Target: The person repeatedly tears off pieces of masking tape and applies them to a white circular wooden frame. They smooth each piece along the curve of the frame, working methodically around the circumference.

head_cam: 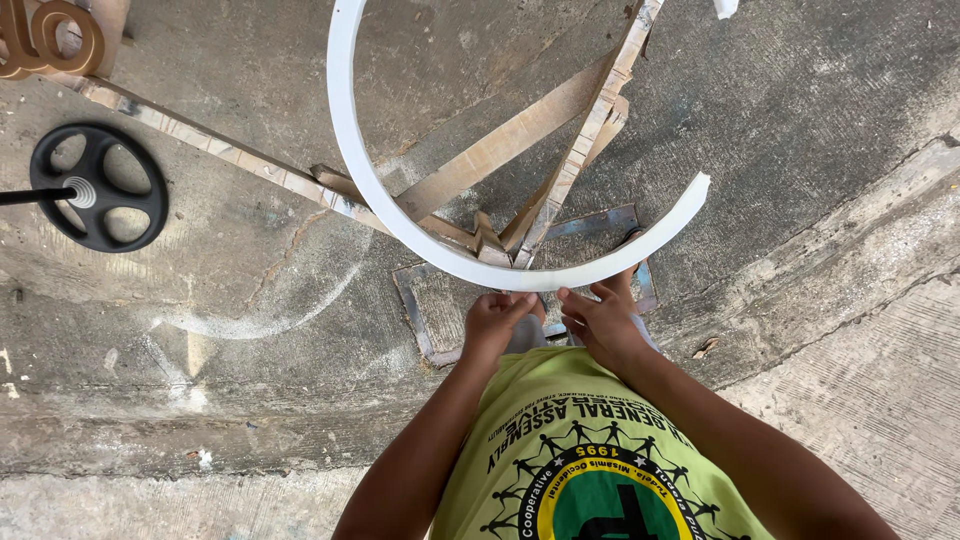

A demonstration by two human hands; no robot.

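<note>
A wide white strip (352, 160) bent into a big open curve stands on edge over the concrete floor. My left hand (493, 322) and my right hand (603, 322) meet at the curve's lowest part, fingers pinching its bottom edge close together. One end of the strip (697, 188) stops at the right; the other side rises out of the top of the view. Under the curve lie crossed cardboard-like strips (500, 145) and a flat square frame (420, 310) on the floor.
A black wheel-shaped base with a black rod (98, 187) sits at the left. Brown wooden curled shapes (45, 38) lie at the top left corner. A long strip (200, 140) runs diagonally across the floor. A raised concrete ledge (850, 230) crosses at the right.
</note>
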